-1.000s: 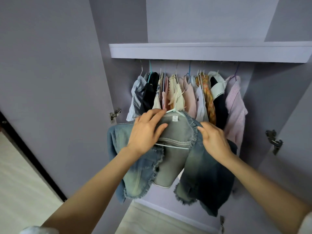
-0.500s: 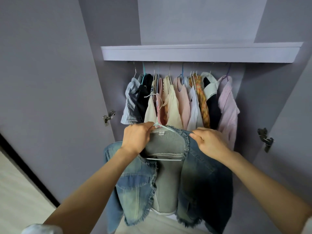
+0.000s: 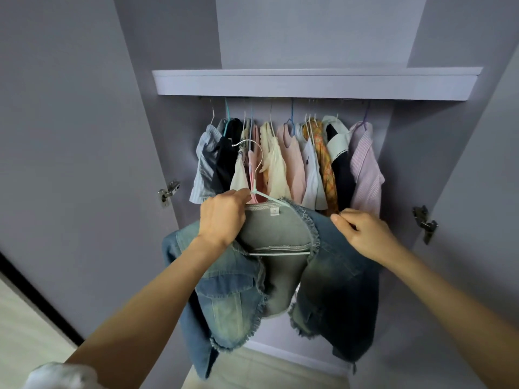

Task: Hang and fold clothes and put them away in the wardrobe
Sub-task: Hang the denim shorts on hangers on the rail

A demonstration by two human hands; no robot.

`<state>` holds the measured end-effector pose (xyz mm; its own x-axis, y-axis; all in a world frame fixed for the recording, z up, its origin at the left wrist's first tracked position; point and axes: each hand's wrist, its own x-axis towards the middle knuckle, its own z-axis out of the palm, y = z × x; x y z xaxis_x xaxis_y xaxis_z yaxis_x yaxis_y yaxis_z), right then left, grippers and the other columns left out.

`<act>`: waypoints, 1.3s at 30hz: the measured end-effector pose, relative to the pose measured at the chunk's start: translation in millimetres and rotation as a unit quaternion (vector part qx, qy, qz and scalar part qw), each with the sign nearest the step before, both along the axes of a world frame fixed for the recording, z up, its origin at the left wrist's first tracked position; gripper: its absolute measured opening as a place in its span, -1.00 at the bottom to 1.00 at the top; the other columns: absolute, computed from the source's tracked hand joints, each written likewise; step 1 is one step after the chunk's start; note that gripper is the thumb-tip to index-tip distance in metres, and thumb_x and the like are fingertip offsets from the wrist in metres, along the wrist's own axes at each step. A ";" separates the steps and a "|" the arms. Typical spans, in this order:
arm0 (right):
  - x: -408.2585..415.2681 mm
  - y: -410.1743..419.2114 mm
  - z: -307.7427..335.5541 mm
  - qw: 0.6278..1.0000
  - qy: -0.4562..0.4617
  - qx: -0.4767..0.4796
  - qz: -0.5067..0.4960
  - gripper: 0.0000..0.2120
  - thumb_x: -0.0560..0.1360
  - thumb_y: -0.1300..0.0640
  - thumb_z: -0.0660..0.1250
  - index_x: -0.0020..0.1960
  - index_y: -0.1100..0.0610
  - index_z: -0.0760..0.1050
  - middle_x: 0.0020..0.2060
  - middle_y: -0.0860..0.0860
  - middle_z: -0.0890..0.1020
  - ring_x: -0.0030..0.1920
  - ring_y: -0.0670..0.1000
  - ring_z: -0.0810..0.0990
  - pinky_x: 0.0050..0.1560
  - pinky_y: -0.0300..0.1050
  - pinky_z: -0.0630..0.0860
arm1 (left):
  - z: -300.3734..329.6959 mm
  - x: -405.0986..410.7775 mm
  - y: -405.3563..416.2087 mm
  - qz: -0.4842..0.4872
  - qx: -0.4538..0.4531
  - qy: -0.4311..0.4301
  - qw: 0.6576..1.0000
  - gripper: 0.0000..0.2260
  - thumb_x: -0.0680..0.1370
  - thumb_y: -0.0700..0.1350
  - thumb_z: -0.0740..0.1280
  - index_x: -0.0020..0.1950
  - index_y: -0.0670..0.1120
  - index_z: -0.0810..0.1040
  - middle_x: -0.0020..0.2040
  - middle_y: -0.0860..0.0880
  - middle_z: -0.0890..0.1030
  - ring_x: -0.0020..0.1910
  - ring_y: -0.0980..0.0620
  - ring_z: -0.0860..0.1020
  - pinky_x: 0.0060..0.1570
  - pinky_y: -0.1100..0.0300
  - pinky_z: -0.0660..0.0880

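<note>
1. The faded blue denim jacket with frayed edges (image 3: pixel 269 276) has risen on its pale mint plastic hanger (image 3: pixel 269 200), hook now clear, nearer the wardrobe's hidden rail.
2. Left hand (image 3: pixel 222 217) fingers curl round the hanger's neck; right hand (image 3: pixel 362 234) fingers pinch the shoulder: hanging seems next.

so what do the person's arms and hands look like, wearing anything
Both forearms are bare, with no watch, bracelet or gloves showing. The left hand and right hand show no rings that I can make out. A bit of white sleeve shows at the bottom left corner, near the left upper arm.
</note>
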<state>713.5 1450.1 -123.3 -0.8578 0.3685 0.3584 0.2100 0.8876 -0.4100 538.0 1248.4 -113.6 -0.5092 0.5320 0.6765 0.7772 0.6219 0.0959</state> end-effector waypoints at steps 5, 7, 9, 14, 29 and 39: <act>-3.9 8.6 -12.9 0.993 0.031 -0.100 0.045 -0.81 0.53 0.21 0.28 -0.23 0.07 0.57 -0.31 -0.15 0.49 -0.23 -0.13 0.50 -0.10 -0.12 0.42 | -0.7 2.4 2.3 -0.013 0.032 -0.001 0.999 -0.84 0.48 -0.16 0.26 -0.23 -0.19 0.57 -0.43 -0.12 0.56 -0.47 -0.26 0.50 -0.46 0.17 0.27; -9.5 9.7 -18.5 0.995 0.034 -0.083 0.043 -0.90 0.50 0.21 0.33 -0.13 0.20 0.60 -0.23 -0.11 0.50 -0.15 -0.01 0.53 -0.03 -0.02 0.46 | -0.6 4.6 0.7 -0.012 0.040 0.006 0.999 -0.83 0.46 -0.13 0.27 -0.24 -0.17 0.59 -0.44 -0.09 0.55 -0.50 -0.23 0.51 -0.50 0.19 0.28; -13.0 11.6 -20.4 0.997 0.055 -0.044 0.015 -0.89 0.50 0.22 0.33 -0.13 0.24 0.60 -0.22 -0.07 0.50 -0.12 0.03 0.51 -0.07 0.00 0.45 | 2.4 11.7 -2.7 -0.013 0.023 0.022 0.999 -0.91 0.41 -0.17 0.31 -0.27 -0.14 0.58 -0.47 -0.05 0.51 -0.56 -0.16 0.48 -0.56 0.25 0.22; -15.2 11.1 -0.9 0.983 0.176 0.037 -0.039 -0.90 0.49 0.28 0.32 -0.14 0.30 0.59 -0.18 0.08 0.57 -0.17 -0.01 0.48 -0.22 -0.24 0.26 | 8.5 12.0 -10.5 -0.026 -0.067 0.132 0.989 -0.69 0.14 -0.31 0.58 -0.18 -0.12 0.64 -0.51 0.01 0.43 -0.60 -0.01 0.41 -0.53 0.34 0.03; -19.4 -2.9 -84.6 0.987 0.055 -0.099 -0.117 -0.53 0.38 -0.17 0.27 0.22 -0.03 0.32 0.09 -0.01 0.48 0.10 0.08 0.51 0.18 0.33 0.37 | 2.6 -6.4 -24.6 -0.048 0.201 -0.102 0.973 -0.85 0.55 -0.24 0.30 0.04 -0.22 0.64 -0.15 -0.19 0.64 -0.20 -0.20 0.58 -0.15 0.22 0.38; -77.4 -38.8 -67.1 0.947 0.166 -0.219 -0.166 -0.79 0.54 0.19 0.26 -0.24 0.13 0.31 -0.23 0.28 0.53 -0.14 0.25 0.52 -0.22 0.02 0.32 | 25.3 -16.6 -60.6 -0.019 0.269 -0.073 0.960 -0.86 0.54 -0.27 0.31 0.00 -0.27 0.64 -0.23 -0.25 0.61 -0.29 -0.18 0.55 -0.20 0.23 0.33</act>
